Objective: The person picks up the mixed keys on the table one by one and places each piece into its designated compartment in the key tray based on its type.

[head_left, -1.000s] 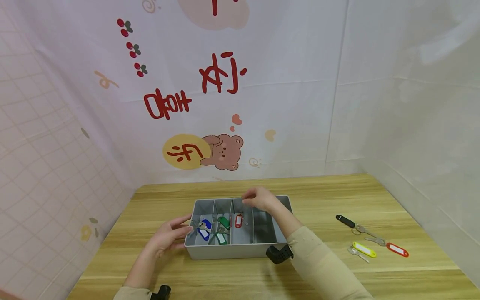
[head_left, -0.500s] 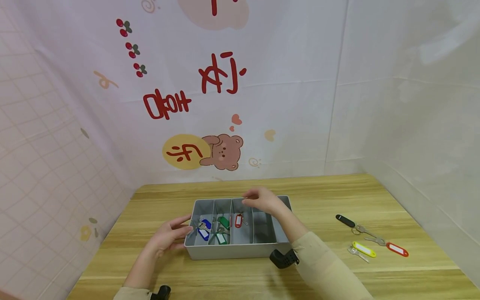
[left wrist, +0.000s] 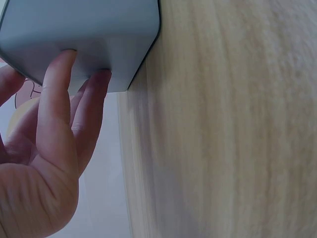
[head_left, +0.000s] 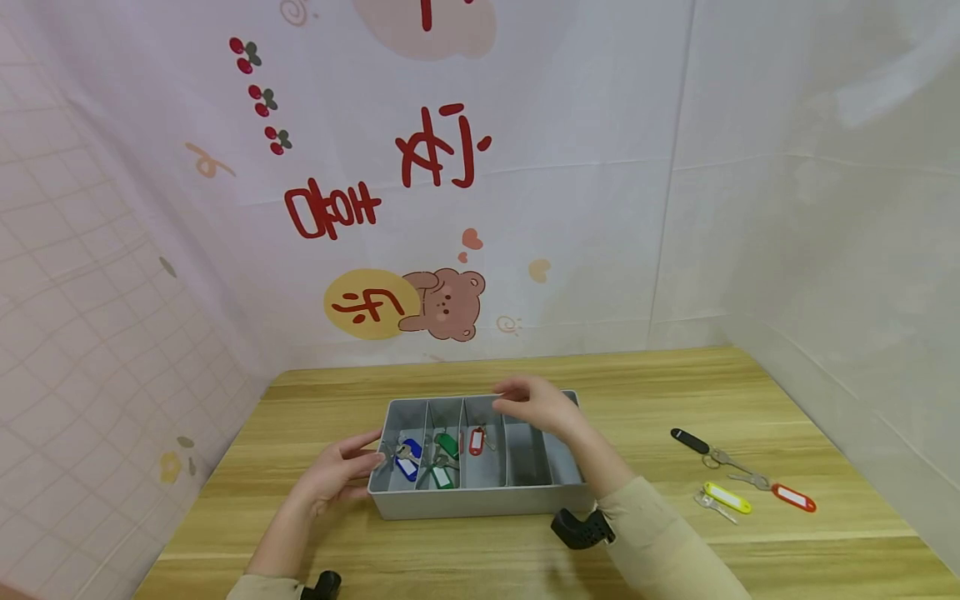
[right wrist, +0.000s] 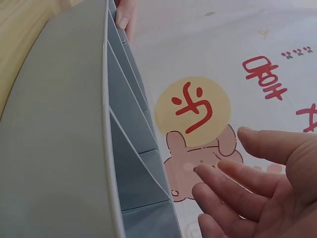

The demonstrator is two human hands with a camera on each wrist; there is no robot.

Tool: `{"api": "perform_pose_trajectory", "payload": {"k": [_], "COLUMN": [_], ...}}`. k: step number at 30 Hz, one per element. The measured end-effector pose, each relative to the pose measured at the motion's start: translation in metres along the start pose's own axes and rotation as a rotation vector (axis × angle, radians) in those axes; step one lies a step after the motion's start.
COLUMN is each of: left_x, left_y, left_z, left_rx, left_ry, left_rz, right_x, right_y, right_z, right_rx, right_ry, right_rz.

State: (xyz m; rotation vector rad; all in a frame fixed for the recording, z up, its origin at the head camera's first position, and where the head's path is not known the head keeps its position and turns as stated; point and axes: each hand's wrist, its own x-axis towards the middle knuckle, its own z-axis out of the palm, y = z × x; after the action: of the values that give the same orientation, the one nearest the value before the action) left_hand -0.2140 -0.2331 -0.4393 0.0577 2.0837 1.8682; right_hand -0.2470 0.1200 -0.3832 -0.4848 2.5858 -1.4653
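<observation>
A grey divided tray (head_left: 480,502) stands on the wooden table. At its left end my left hand (head_left: 333,473) grips the wall, one digit over the rim and other fingertips against the outside, as the left wrist view shows. Above the tray's back part hovers my right hand (head_left: 536,406), fingers loosely bent and apart, holding nothing in the right wrist view. Inside the tray, keys with blue tags (head_left: 407,468) lie in the leftmost compartment. Keys with green tags (head_left: 442,477) are in the second, and a red-tagged key (head_left: 477,441) is in the third.
On the table (head_left: 630,550) to the right lie a black-tagged key (head_left: 690,441), a yellow-tagged key (head_left: 727,497) and another red-tagged key (head_left: 793,497). A printed cloth (head_left: 585,208) hangs behind the table and along its sides.
My right hand has drifted slightly to the right above the tray, its forearm shifting right too. The left hand stays on the tray's end; the keys have not visibly moved.
</observation>
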Motion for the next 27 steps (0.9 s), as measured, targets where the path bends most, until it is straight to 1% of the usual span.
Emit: {"api": "perform_pose_trajectory", "payload": {"k": [5, 8, 11, 13, 18, 22, 27], "left_x": [-0.001, -0.001, -0.001, -0.001, 0.0, 0.0, 0.001], "left_y": [0.0, 0.0, 0.0, 0.0, -0.001, -0.002, -0.002], "left_z": [0.0, 0.0, 0.0, 0.0, -0.001, -0.001, -0.001], "left_rx": [0.0, -0.001, 0.0, 0.0, -0.004, -0.004, -0.02], "left_ry": [-0.002, -0.006, -0.006, -0.004, -0.003, -0.002, -0.013], "left_rz": [-0.005, -0.007, -0.006, -0.007, -0.008, -0.008, -0.005], "right_x": [-0.007, -0.01, -0.015, -0.018, -0.026, -0.032, -0.04], "right_y": [0.002, 0.005, 0.008, 0.01, 0.015, 0.019, 0.023], "right_z": [-0.004, -0.005, -0.007, -0.008, -0.014, -0.02, -0.027], "right_rx": [0.02, 0.039, 0.055, 0.066, 0.103, 0.14, 0.159], "right_ry": [0.016, 0.017, 0.021, 0.025, 0.032, 0.029, 0.04], "right_rz": [-0.035, -0.079, -0.105, -0.11, -0.085, -0.09, -0.092]}}
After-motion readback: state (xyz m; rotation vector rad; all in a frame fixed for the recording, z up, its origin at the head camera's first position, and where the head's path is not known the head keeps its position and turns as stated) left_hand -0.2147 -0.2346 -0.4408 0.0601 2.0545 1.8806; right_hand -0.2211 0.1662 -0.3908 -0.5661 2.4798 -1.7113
